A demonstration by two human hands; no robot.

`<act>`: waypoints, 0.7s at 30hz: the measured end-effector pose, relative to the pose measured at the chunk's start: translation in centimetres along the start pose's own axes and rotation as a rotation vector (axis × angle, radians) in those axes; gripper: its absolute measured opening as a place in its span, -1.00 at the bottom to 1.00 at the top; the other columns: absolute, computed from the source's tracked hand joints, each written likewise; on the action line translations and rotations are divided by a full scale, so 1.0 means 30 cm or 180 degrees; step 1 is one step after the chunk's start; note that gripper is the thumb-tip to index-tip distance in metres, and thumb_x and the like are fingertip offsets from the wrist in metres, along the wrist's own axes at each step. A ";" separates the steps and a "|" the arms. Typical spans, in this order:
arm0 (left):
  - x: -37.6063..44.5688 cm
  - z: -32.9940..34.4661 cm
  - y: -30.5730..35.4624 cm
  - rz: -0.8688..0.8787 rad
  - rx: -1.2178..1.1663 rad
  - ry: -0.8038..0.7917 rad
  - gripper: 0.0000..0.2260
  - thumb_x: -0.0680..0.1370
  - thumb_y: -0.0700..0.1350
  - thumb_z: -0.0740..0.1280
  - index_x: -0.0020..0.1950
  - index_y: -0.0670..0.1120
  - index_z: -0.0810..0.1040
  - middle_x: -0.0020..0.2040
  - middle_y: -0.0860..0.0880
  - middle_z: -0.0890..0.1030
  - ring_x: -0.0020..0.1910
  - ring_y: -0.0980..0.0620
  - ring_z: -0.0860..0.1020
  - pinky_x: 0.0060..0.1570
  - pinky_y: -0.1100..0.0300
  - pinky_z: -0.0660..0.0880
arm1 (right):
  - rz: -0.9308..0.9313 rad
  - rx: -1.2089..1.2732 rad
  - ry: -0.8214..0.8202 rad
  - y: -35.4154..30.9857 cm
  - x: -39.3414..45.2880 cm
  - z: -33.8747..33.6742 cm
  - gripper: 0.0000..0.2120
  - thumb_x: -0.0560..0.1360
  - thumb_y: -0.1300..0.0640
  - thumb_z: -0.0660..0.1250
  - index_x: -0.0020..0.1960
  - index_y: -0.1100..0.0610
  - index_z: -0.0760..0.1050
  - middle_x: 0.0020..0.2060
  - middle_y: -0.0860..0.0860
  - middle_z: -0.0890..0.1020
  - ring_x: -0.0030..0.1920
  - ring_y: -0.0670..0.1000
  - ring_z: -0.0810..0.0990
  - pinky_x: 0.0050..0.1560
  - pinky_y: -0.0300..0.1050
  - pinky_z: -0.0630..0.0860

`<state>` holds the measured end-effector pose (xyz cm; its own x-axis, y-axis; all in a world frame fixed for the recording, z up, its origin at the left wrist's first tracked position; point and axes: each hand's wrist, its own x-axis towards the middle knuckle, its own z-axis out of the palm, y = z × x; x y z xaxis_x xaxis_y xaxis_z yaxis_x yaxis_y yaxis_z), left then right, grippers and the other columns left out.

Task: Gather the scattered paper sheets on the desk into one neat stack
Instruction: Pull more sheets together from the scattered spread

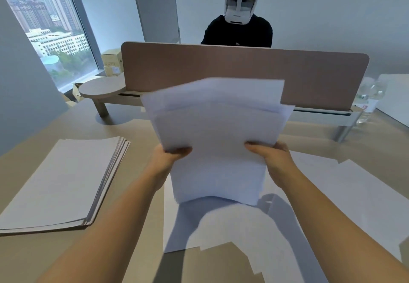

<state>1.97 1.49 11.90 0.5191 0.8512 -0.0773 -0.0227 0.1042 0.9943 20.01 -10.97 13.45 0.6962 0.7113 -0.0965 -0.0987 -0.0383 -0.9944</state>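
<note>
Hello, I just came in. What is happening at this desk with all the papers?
A person is gathering loose paper sheets. The left hand and the right hand each grip one side of a bundle of sheets, held upright over the desk; its edges are not yet even. More loose sheets lie flat under and to the right of it. A separate stack rests on the left.

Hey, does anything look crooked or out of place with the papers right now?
Yes. The bundle of sheets held upright by the left hand and right hand is uneven: its top edges fan out at different angles. Loose sheets still lie askew on the desk, and the stack at left has splayed edges.
</note>
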 end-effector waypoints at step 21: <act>0.059 -0.015 0.071 0.0406 0.0124 -0.0164 -0.78 0.45 -0.31 0.35 -0.07 0.00 0.50 -0.12 -0.01 0.58 -0.13 0.03 0.54 -0.11 0.16 0.52 | -0.0392 -0.0046 -0.0316 -0.035 0.042 -0.067 -0.78 0.37 0.36 0.39 -0.02 0.17 0.55 -0.19 0.01 0.63 -0.17 0.00 0.62 -0.13 -0.21 0.61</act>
<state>2.46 3.44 13.84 0.5574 0.8286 0.0526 -0.0587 -0.0239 0.9980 22.41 -11.44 14.28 0.6285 0.7772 0.0302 -0.0064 0.0439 -0.9990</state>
